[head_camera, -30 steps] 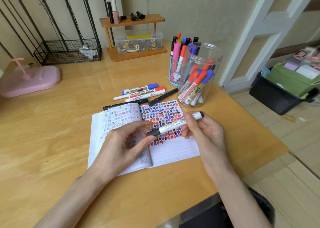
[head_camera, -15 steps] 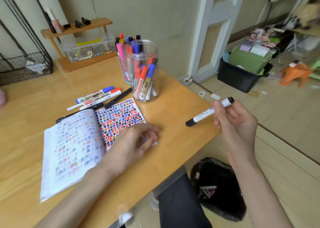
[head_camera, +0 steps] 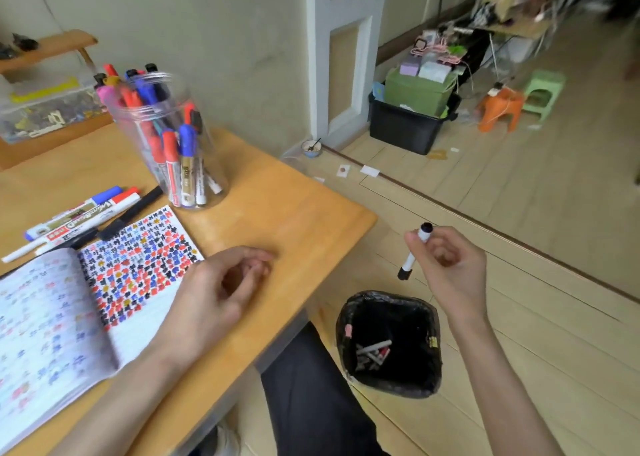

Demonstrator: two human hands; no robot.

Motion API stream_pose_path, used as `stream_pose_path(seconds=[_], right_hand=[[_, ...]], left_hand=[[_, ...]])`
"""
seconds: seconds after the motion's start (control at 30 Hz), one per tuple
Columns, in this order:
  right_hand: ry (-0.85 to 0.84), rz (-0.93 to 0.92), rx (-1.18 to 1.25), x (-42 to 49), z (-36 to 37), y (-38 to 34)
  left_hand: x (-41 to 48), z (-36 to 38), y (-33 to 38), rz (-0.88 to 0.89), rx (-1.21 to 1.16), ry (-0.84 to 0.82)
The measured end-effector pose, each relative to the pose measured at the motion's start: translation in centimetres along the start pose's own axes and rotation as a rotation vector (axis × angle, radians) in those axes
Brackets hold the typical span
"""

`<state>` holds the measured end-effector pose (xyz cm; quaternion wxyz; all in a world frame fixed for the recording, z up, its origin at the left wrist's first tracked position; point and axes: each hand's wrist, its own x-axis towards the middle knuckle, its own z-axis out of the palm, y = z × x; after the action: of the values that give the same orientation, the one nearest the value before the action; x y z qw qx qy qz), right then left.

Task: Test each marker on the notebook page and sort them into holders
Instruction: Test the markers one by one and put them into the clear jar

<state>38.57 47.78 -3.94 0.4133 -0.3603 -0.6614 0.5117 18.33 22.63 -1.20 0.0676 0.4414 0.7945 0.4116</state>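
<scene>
My right hand (head_camera: 448, 268) pinches a white marker with black caps (head_camera: 414, 252) near its top end; it hangs nearly upright past the desk's right edge, above a black-lined bin (head_camera: 389, 343) that holds several discarded markers. My left hand (head_camera: 214, 293) rests with loosely curled fingers on the right edge of the open notebook (head_camera: 138, 268), whose page is covered in red, blue and black marks. A clear jar (head_camera: 166, 144) full of markers stands behind the notebook, with a second holder (head_camera: 107, 85) of markers partly hidden behind it. Several loose markers (head_camera: 83, 216) lie above the notebook.
The wooden desk (head_camera: 294, 220) ends at a right corner near my right hand. On the floor beyond are a black crate with a green box (head_camera: 412, 109), small orange and green stools (head_camera: 502, 109) and a little bowl (head_camera: 311, 148). A wooden shelf with a clear box (head_camera: 45, 109) stands back left.
My right hand carried the marker off the notebook, rightward past the desk edge, and tipped it from slanted to nearly upright above the bin. My left hand let go and settled on the page.
</scene>
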Motion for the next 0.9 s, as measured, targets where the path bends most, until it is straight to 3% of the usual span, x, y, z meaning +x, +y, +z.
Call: stream_pose_path(seconds=[0.2, 0.4, 0.7, 0.9], right_hand=[[-0.006, -0.003, -0.124, 0.0, -0.3, 2.3], [-0.064, -0.06, -0.075, -0.1, 1.8, -0.2], [-0.316, -0.223, 0.066, -1.8, 10.6, -6.6], [-0.572, -0.261, 0.121, -3.3, 19.6, -8.2]], left_hand=[[-0.1, -0.2, 0.2, -0.024, -0.02, -0.017], [0.0, -0.6, 0.4, -0.036, -0.04, 0.0], [-1.8, -4.2, -0.5, -0.042, -0.023, 0.056], [-4.5, -8.5, -3.6, -0.137, 0.026, 0.225]])
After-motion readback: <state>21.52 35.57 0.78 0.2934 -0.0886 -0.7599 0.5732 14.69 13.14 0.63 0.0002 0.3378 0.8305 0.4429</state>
